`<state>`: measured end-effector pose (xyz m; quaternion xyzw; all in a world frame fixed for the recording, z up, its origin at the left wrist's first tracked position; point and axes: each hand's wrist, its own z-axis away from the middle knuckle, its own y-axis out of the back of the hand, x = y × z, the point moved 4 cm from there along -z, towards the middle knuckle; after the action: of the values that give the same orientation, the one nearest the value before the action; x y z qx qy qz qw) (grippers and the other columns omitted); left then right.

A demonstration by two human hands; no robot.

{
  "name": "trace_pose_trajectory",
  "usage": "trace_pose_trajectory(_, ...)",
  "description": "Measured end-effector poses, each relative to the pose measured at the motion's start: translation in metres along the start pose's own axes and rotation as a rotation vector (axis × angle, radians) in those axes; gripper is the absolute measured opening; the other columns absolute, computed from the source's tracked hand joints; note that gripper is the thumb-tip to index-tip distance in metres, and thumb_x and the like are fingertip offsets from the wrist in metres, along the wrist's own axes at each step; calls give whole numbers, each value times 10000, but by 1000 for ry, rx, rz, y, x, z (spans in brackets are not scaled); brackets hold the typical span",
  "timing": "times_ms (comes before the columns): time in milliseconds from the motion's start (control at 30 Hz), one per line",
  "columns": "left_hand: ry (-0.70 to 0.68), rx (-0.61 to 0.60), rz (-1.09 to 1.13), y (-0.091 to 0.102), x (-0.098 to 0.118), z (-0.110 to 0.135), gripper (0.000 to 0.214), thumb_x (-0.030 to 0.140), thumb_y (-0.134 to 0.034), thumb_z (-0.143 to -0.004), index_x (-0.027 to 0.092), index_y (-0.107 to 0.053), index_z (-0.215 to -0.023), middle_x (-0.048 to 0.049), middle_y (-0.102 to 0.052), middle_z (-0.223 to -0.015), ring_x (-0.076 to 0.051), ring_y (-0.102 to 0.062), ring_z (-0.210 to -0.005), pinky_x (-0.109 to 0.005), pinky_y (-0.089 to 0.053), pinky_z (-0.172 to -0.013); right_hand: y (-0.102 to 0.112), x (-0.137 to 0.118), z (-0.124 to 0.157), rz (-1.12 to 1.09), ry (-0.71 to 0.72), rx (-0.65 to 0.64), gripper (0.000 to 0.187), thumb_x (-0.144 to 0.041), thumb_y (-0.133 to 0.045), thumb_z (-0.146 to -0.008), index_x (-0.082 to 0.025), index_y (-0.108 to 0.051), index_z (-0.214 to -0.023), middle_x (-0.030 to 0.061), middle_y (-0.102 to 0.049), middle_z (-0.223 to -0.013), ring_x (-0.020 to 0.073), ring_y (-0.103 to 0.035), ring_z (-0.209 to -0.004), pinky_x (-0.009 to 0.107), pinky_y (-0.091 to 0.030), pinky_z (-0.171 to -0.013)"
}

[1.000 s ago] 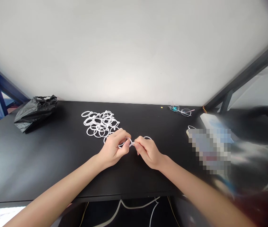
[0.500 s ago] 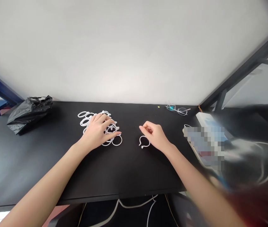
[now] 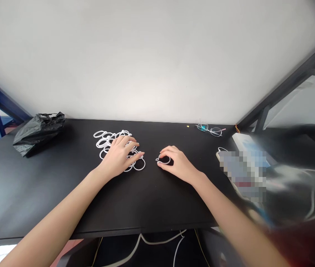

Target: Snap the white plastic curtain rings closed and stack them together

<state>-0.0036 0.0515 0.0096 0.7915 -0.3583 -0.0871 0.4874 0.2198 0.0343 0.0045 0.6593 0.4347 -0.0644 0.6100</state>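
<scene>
Several white curtain rings (image 3: 139, 164) lie overlapping in a loose pile on the black desk. My left hand (image 3: 116, 155) rests over the pile with its fingers stretched out, covering some of the rings. To the right, my right hand (image 3: 178, 163) pinches a single white curtain ring (image 3: 169, 159) between thumb and fingers. The two ends of that ring point left and look close together; whether they are fastened I cannot tell. Part of it is hidden behind the fingers.
A crumpled black plastic bag (image 3: 39, 131) sits at the back left. Thin-framed eyeglasses (image 3: 216, 131) lie near the wall. A white box (image 3: 243, 142) and blurred items stand at the right. White cables (image 3: 160, 243) hang below the desk's front edge.
My right hand has turned and shifted slightly left, its fingers now around both ends of the ring. Before, the ring hung below the fingers with a clear gap. My left hand stays on the pile.
</scene>
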Motion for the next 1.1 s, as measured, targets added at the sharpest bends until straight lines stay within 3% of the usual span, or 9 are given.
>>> trace_pose_trajectory(133, -65, 25, 48, 4, 14, -2, 201, 352, -564, -960, 175, -638, -1022, -110, -642, -1064, -261, -584, -975, -454, -451, -901, -2, 0, 0, 58, 15, -7, 155, -204, -646, -899, -200, -655, -744, 59, -636, -1024, 214, -571, -965, 387, -519, -853)
trace_pose_trajectory(233, -90, 31, 122, 5, 24, -1, 186, 329, -580, -953, 184, -619, -1064, -100, -644, -1071, -250, -584, -979, -449, -463, -911, 1, -7, 1, 41, 69, 104, 112, -205, -666, -890, -208, -701, -784, 61, -625, -1003, 211, -555, -954, 371, -518, -830)
trace_pose_trajectory(367, -8, 16, 360, 0, 36, 2, 425, 358, -669, -893, 210, -524, -1265, -101, -631, -1174, -252, -594, -1099, -423, -501, -959, 2, -18, 3, -169, 108, 222, 94, -263, -677, -891, -207, -725, -832, 15, -565, -777, 143, -541, -701, 299, -512, -655)
trace_pose_trajectory(467, 59, -9, 523, -6, 43, 5, 455, 327, -693, -874, 232, -515, -1281, -83, -654, -1179, -236, -634, -1096, -401, -532, -954, -6, -22, 3, -458, 58, 163, 128, -299, -674, -887, -196, -698, -815, 1, -575, -773, 107, -560, -613, 263, -519, -572)
trace_pose_trajectory(567, 140, 20, 647, -8, 49, 6, 326, 285, -635, -911, 226, -557, -1223, -88, -663, -1174, -209, -685, -996, -379, -571, -892, -15, -21, 2, -730, -33, 114, 132, -321, -701, -860, -193, -683, -836, 14, -634, -837, 141, -662, -723, 292, -592, -674)
trace_pose_trajectory(667, 189, 68, 719, -5, 52, 4, 368, 266, -599, -933, 221, -520, -1290, -111, -637, -1213, -196, -702, -957, -380, -586, -878, -17, -18, 0, -896, -123, 114, 163, -337, -755, -811, -186, -696, -822, 23, -684, -835, 173, -703, -788, 325, -617, -728)
trace_pose_trajectory(833, 109, 62, 656, -2, 52, 3, 349, 260, -675, -880, 209, -591, -1216, -108, -668, -1180, -241, -667, -1081, -436, -542, -985, -15, -19, -2, -995, -161, 66, 174, -320, -799, -764, -178, -710, -719, -6, -646, -752, 149, -695, -692, 307, -608, -679)
trace_pose_trajectory(967, 257, 9, 836, -10, 42, 5, 467, 276, -744, -822, 217, -571, -1252, -74, -699, -1069, -212, -705, -959, -424, -569, -948, -15, -21, -3, -1005, -170, 22, 167, -326, -787, -776, -180, -721, -729, -2, -656, -764, 150, -694, -717, 321, -598, -736)
trace_pose_trajectory(1100, 229, -8, 851, -10, 40, 4, 452, 276, -749, -811, 226, -611, -1238, -58, -644, -1032, -184, -672, -912, -392, -584, -914, -18, -20, -2, -982, -178, -3, 183, -333, -794, -766, -180, -701, -728, -5, -655, -739, 162, -702, -727, 330, -600, -744)
